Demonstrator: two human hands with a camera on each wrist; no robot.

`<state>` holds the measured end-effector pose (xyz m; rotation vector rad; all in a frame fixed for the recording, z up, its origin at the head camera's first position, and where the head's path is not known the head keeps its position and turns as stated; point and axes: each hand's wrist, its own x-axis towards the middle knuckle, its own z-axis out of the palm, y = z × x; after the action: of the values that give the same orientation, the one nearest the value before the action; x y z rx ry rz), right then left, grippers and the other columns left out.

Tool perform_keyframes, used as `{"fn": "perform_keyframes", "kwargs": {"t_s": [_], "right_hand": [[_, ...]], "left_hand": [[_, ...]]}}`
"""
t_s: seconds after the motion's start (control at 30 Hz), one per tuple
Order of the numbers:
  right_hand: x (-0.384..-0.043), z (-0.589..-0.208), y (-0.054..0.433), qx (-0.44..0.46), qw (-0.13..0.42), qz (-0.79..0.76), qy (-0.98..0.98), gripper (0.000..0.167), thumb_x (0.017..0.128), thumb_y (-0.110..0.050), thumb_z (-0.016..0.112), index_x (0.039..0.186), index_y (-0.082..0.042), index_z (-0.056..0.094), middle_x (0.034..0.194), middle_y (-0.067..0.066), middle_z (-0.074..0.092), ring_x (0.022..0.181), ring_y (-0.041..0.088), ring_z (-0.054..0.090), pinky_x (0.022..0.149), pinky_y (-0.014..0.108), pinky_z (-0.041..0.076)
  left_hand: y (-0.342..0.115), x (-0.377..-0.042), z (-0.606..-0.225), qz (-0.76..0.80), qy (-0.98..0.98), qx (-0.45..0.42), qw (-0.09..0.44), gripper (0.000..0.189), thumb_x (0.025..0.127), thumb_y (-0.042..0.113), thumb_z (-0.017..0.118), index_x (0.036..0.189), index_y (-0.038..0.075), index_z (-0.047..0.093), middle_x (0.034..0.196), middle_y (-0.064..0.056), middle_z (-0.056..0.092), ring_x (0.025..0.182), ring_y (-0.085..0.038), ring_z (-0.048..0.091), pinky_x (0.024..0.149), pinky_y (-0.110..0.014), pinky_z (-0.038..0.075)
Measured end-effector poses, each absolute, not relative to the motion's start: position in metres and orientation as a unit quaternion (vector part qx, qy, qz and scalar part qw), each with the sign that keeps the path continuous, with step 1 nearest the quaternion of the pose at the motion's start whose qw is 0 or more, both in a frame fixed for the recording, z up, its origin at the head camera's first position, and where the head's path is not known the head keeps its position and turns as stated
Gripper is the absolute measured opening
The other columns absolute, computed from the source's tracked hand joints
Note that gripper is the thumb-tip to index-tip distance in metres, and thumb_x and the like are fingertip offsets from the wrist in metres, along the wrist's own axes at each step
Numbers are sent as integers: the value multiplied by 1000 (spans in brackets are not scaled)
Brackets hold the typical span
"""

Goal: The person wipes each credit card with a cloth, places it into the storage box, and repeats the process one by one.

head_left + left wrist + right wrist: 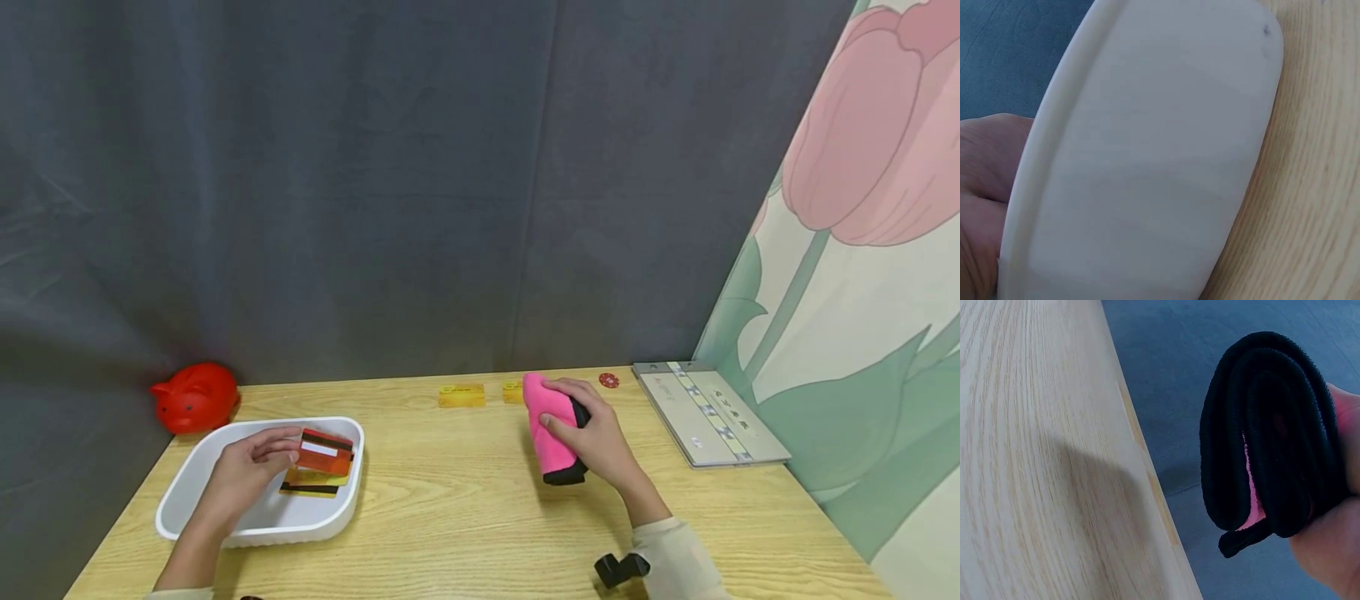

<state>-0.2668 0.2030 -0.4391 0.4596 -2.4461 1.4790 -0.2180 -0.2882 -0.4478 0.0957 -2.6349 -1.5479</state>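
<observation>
At the far left of the frame you have a glossy red pig-shaped figure [197, 402] beside the worktop's [435, 500] left edge, close against the dark curtain [360, 208]. Next comes a smooth white tray [318, 527] with rounded corners, lower left. Your left hand [238, 475] is over it, thumb and fingers pinching the left edge of an orange card [326, 458]; the card's long axis runs roughly left to right, dipping slightly rightward, over the yellow cards [318, 478] in the tray.

A broad stretch of pale wood grain separates tray and cloth, giving you sideways room. Two gold cards lie near the back edge, the left one [461, 396] fully visible, the right one [512, 392] partly covered by the cloth.

Right of centre, your right hand [596, 437] grips the rolled pink-and-black cloth [550, 425] above the wood. Its long axis leans from upper left to lower right; soft black folds show at one end. Further right are a red chip [609, 380] and a flat grey book [708, 412].
</observation>
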Motion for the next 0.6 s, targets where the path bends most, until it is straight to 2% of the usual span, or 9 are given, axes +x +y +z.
{"fn": "perform_keyframes", "kwargs": {"t_s": [0.27, 0.5, 0.6], "right_hand": [[-267, -440, 204, 155, 121, 510, -837, 46, 91, -25, 81, 135, -25, 67, 140, 4, 61, 120, 25, 60, 89, 29, 55], [-267, -440, 205, 155, 124, 515, -834, 46, 91, -24, 81, 135, -24, 67, 139, 4, 61, 118, 23, 60, 88, 25, 55], [-267, -439, 206, 153, 122, 520, -831, 47, 91, -24, 81, 135, -23, 67, 140, 5, 61, 116, 23, 60, 87, 26, 55]], "left_hand": [[-287, -216, -447, -514, -856, 32, 48, 44, 95, 8, 74, 135, -5, 63, 114, -10, 78, 92, 7, 68, 81, -8, 55], [-288, -217, -447, -497, -866, 32, 52, 42, 97, 10, 72, 135, -5, 63, 119, -19, 75, 96, -4, 71, 81, -8, 54], [-288, -218, -448, -493, -868, 31, 51, 42, 97, 11, 72, 135, -4, 63, 121, -21, 74, 98, -6, 72, 81, -8, 53]]}}
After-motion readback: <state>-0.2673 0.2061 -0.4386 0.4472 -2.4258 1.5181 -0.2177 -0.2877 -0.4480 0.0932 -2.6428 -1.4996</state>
